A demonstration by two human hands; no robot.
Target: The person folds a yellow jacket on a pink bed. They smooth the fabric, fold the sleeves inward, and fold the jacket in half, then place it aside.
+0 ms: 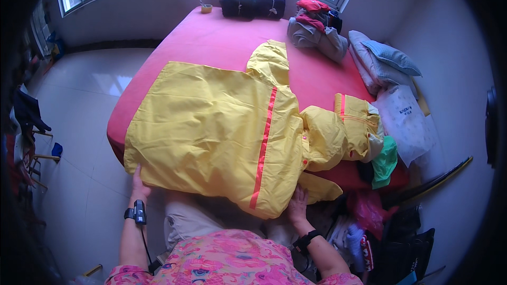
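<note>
A yellow jacket [206,126] with a red stripe across it lies spread on the pink-covered bed [229,41], its hood [324,138] towards the right. Its near edge hangs over the bedside above my lap. At the lower left corner, my left hand [141,186] grips the hem, most of its fingers hidden by the cloth. My right hand [298,206] touches the jacket's near shoulder, beside the near sleeve [321,190]; whether it pinches the fabric is unclear. The far sleeve [269,63] stretches towards the window.
A folded yellow garment [358,124] lies beyond the hood, beside a green cloth or bag [385,162]. Dark rolled bundles [251,6], piled clothes [317,31] and a tape roll [206,8] sit along the far edge. Pillows [390,59] and a white bag [406,122] are at right.
</note>
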